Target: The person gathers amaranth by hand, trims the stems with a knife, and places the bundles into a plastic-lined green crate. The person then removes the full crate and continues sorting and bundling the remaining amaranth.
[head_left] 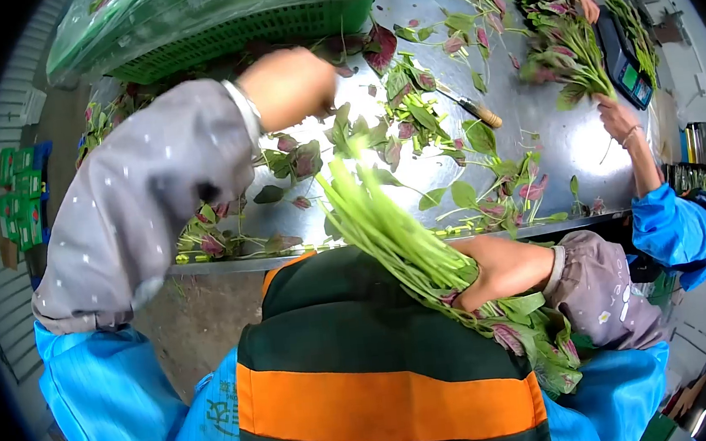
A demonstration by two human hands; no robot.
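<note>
My right hand (504, 266) is wrapped round a thick bunch of leafy greens (396, 229), held against the apron. Its pale green stems point up and left, and its green and purple leaves hang at the lower right. Over the metal table (564, 139), my left hand (295, 87) is blurred near scattered leaves, below the green crate; its fingers are smeared, and whether it holds anything cannot be made out. Loose leaves and cut stem pieces (420, 118) lie on the table between the hands. A knife with a wooden handle (482, 114) lies right of them.
A green crate (262, 39) with clear plastic stands at the back left. At the right, a co-worker's hands (620, 121) hold another bunch of greens (578, 54) beside a scale (631, 78). The table's front edge (214, 267) runs before the apron.
</note>
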